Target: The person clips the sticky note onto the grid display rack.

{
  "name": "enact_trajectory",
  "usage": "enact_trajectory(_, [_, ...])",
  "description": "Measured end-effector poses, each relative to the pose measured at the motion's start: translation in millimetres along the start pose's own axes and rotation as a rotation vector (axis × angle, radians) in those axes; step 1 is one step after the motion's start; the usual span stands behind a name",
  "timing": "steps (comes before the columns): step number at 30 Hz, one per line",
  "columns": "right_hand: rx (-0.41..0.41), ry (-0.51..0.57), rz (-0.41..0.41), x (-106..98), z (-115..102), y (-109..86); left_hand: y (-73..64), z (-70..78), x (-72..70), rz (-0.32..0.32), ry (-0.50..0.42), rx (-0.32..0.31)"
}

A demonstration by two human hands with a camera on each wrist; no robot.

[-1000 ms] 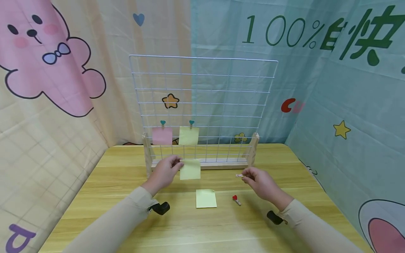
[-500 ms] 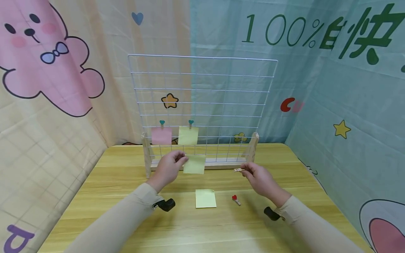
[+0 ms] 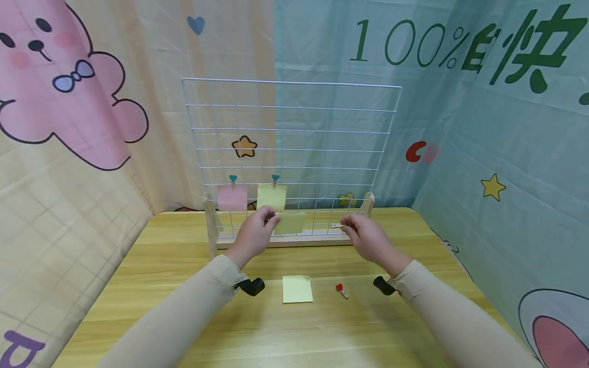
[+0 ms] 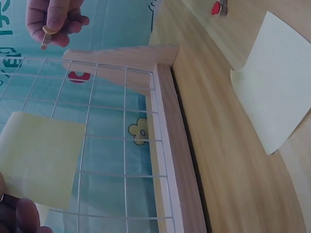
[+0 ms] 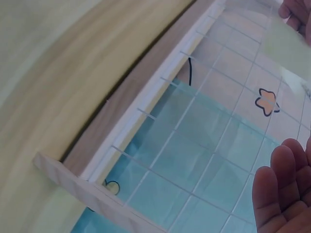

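My left hand (image 3: 254,236) pinches a yellow sticky note (image 3: 291,223) by its left edge, in front of the lower wires of a white wire grid rack (image 3: 303,167). To the right, my right hand (image 3: 370,239) pinches a small wooden clothespin (image 3: 337,226), apart from the note; the left wrist view shows this clothespin (image 4: 46,38) between thumb and fingers. A pink note (image 3: 232,198) and another yellow note (image 3: 271,196) hang on the grid, each under a clip with a teal heart (image 3: 275,178). The right wrist view cuts off most of the right hand.
On the wooden table (image 3: 221,327) lie a yellow sticky note (image 3: 297,289) and a clothespin with a red heart (image 3: 341,291). The rack stands on a wooden base (image 3: 317,242) at the table's back. Printed curtains (image 3: 460,204) close in behind and at the sides.
My left hand has lifted the yellow note up and rightward to the grid. The right hand has moved up and left with the clothespin, bringing the two hands closer.
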State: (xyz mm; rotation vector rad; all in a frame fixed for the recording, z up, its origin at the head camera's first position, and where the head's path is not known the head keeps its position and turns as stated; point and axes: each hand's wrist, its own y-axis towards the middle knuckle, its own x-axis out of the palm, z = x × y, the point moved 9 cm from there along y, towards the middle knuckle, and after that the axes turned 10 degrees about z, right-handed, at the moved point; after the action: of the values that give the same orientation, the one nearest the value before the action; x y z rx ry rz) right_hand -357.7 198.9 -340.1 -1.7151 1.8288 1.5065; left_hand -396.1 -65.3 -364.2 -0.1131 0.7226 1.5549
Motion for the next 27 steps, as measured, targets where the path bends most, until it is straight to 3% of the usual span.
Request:
enact_trajectory(8, [-0.043, -0.046, 0.004, -4, -14, 24.9, 15.9, 14.7, 5.7, 0.047, 0.028, 0.027])
enact_trajectory(19, [-0.068, -0.195, 0.025, -6, -20, 58.0, 43.5, 23.4, 13.6, 0.122, 0.003, 0.001])
enact_trajectory(27, [-0.018, -0.259, -0.012, -4, -26, 78.9, 54.6, 25.3, 20.9, 0.148, -0.010, -0.019])
